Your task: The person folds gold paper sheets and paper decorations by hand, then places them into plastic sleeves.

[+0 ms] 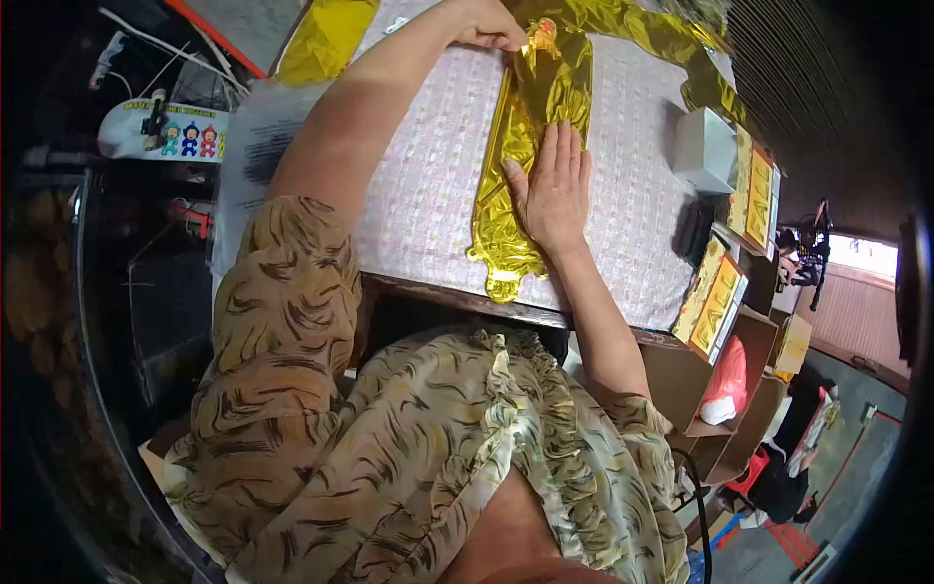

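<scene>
A flat, shiny gold foil balloon (501, 209) lies lengthwise on the cloth-covered table, with small rounded tabs at its near end. My right hand (556, 190) rests palm down on its middle, fingers stretched out and thumb apart. At the far end, the closed fingers of my left hand (489, 24) pinch the balloon's left edge. Beside those fingertips, a small orange-gold shiny patch (542, 37) shows on the foil. What exactly lies between the left fingertips is partly hidden.
More gold foil (326, 39) lies at the far left, and a foil strip (642, 29) runs along the back right. A white box (704, 149), a black object (694, 232) and boxes marked FALL (713, 302) line the table's right edge. Cardboard boxes (744, 389) stand below.
</scene>
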Demonstrator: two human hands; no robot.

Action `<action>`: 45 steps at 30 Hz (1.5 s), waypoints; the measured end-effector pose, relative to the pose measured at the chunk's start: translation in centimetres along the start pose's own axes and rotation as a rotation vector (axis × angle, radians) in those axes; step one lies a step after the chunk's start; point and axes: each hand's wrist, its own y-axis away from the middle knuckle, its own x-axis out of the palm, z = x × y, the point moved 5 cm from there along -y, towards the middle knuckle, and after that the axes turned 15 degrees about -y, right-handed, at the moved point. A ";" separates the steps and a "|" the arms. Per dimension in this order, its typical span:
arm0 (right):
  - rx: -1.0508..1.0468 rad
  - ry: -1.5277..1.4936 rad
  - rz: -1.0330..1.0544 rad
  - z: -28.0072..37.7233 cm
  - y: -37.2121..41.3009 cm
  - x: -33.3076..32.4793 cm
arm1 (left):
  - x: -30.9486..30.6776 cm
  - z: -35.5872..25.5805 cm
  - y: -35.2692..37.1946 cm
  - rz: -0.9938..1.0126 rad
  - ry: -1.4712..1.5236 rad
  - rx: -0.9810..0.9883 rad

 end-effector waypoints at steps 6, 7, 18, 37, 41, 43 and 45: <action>0.002 0.000 -0.003 -0.1 0.0 -0.5 | 1.8 -3.5 4.3 -0.075 0.177 0.060; 0.002 -0.005 -0.004 0.0 -0.1 -0.6 | 1.9 -3.7 4.5 -0.083 0.217 0.077; 0.006 -0.035 -0.023 -0.1 -0.1 -0.7 | 2.6 -3.3 1.2 0.001 -0.022 0.043; 0.053 -0.093 -0.016 -0.4 -0.1 -0.7 | 3.7 -4.4 1.1 -0.072 0.210 0.136; 0.047 -0.098 -0.025 -0.5 0.0 -0.6 | 4.0 -6.0 3.1 -0.157 0.207 0.127; 0.046 -0.090 -0.028 -0.5 0.0 -0.5 | 4.1 -5.9 2.8 -0.109 0.253 0.179; 0.042 -0.083 -0.030 -0.5 0.0 -0.5 | 3.8 -5.6 3.2 -0.120 0.225 0.257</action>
